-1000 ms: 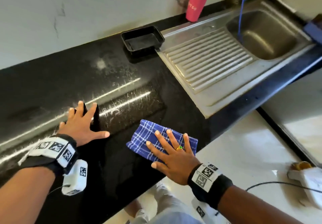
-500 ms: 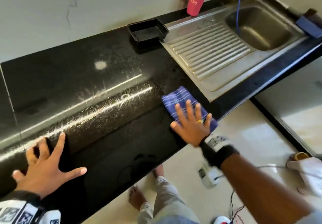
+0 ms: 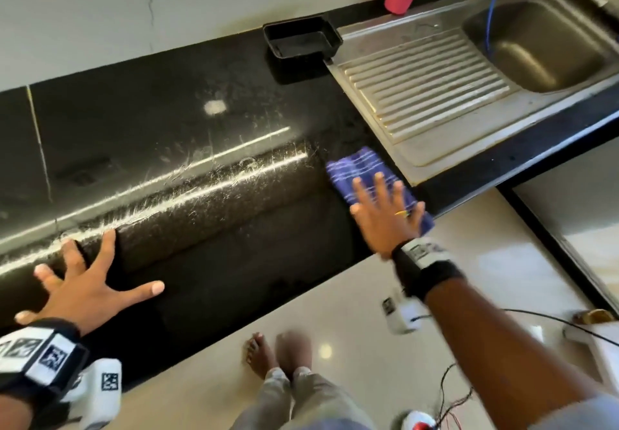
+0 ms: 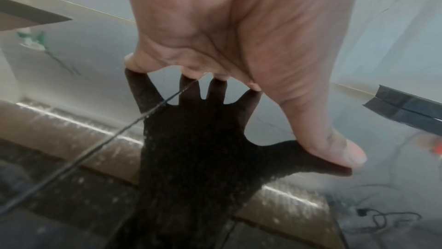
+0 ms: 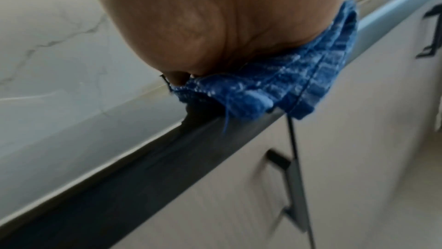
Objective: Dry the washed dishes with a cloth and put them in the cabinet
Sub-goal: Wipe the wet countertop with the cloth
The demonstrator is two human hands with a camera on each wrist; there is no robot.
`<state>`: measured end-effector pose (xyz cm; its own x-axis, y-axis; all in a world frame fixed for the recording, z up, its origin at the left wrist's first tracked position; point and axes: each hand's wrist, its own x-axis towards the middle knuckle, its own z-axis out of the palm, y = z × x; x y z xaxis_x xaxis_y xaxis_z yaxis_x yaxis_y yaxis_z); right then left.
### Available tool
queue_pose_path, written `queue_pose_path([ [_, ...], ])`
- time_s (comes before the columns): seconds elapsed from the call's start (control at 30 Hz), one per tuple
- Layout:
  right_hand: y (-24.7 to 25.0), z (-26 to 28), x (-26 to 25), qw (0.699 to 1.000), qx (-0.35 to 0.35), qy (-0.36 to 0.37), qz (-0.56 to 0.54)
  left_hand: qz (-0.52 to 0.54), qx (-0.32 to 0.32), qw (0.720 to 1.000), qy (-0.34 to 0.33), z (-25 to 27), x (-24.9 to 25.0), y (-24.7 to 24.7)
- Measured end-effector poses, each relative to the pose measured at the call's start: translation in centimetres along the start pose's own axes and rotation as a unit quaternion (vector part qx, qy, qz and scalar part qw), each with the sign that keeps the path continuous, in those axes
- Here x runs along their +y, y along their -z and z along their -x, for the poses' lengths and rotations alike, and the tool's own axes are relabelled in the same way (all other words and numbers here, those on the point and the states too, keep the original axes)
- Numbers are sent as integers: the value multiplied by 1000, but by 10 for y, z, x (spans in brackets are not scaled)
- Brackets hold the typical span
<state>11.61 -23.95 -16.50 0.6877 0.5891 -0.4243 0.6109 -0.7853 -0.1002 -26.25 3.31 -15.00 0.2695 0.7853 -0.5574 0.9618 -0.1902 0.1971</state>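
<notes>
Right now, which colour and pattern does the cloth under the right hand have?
The cloth is blue with thin white stripes forming checks, clearest in the head view.

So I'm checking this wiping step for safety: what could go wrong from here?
The blue cloth under the flat right hand already overhangs the black counter's front edge, so another push might drop it to the floor. The person stands barefoot beside loose cables, a possible trip hazard. The left hand rests spread on the glossy counter and could slide if leaned on.
</notes>
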Motion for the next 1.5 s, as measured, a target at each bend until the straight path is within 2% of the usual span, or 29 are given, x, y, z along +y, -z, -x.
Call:
queue_pose_path([
  [0.07,10,-10,12,999,-17,-38,-30,-12,-14,1000,0,4,5,3],
  [0.13,-7,4,-9,1000,11,-25,-12,-27,-23,999,2,6,6,3],
  [0.2,-36,42,-54,997,57,43,11,-37,-30,999,10,8,8,4],
  [0.23,-49,66,-81,994,59,92,4,-42,-32,999,10,8,8,3],
  [0.33,-84,134,-155,973,-6,229,-18,-47,-29,998,2,7,4,0],
  [0.43,-93,144,-167,961,7,277,-18,-50,-27,998,-30,2,-7,4],
  [0.5,-86,121,-145,969,32,246,10,-59,-41,996,-61,-1,-27,16],
  [0.57,-69,88,-115,987,66,141,29,-76,-39,994,-68,-2,-60,31],
  [0.63,-52,64,-92,998,43,43,12,-88,-4,995,-51,-3,-100,47],
  [0.7,-42,59,-91,1000,18,-4,-22,-94,28,995,-32,-6,-138,60],
  [0.77,-58,75,-121,999,35,-14,-32,-114,20,993,-36,-10,-166,65],
  [0.8,-74,92,-145,998,67,6,-10,-118,5,992,-48,-13,-175,64],
  [0.87,-110,139,-210,990,104,96,9,-108,-9,992,-72,-16,-185,60],
  [0.93,-143,189,-281,975,93,201,-6,-107,-7,991,-84,-17,-188,59],
  [1.0,-161,228,-339,960,55,274,-21,-113,-1,989,-92,-19,-189,62],
  [1.07,-162,244,-366,951,21,305,-33,-110,-1,989,-95,-21,-189,69],
  [1.13,-157,233,-356,947,42,317,-21,-123,-3,987,-107,-25,-192,75],
  [1.2,-147,207,-321,961,59,269,6,-139,-8,982,-125,-25,-196,79],
  [1.3,-120,160,-257,992,63,106,9,-147,-14,979,-138,-24,-199,80],
  [1.37,-102,141,-235,999,32,34,-13,-158,-13,976,-146,-26,-200,80],
  [1.43,-102,145,-242,999,14,19,-24,-167,-12,974,-149,-28,-200,80],
  [1.5,-120,170,-277,996,29,78,9,-162,-8,975,-150,-30,-201,81],
])
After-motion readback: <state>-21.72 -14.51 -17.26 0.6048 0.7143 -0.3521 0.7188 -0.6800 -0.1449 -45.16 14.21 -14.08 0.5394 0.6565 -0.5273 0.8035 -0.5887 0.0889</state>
